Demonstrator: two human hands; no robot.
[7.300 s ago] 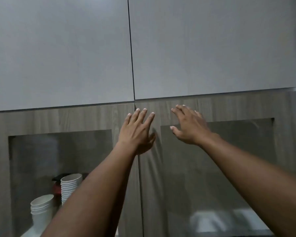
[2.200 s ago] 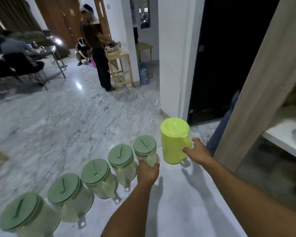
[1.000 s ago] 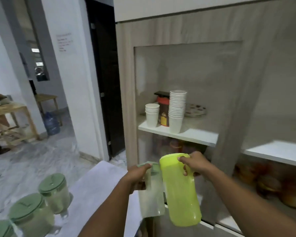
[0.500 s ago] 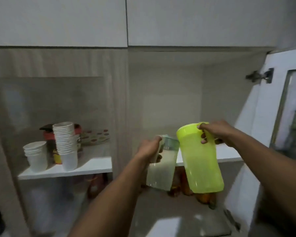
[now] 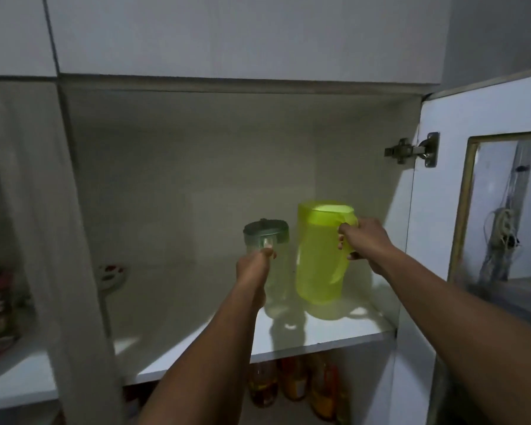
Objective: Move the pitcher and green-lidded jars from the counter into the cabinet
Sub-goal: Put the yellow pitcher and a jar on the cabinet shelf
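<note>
Both forearms reach in from 6 o'clock. Left hand [image 5: 255, 265] is closed on the handle of a clear green-lidded jar [image 5: 267, 259]; right hand [image 5: 365, 245] is wrapped round the handle of the yellow-green pitcher [image 5: 319, 256]. Both vessels upright on, or just above, the white cabinet shelf [image 5: 334, 331], jar just beside the pitcher at its 9 o'clock; contact with the shelf not clear. To do it well: lower both flat, slide them deeper toward 12 o'clock so later jars fit in front, then let go. Keep the pitcher off the open door [image 5: 442, 210] at 3 o'clock. Bottles [image 5: 292, 384] sit on the lower level.
</note>
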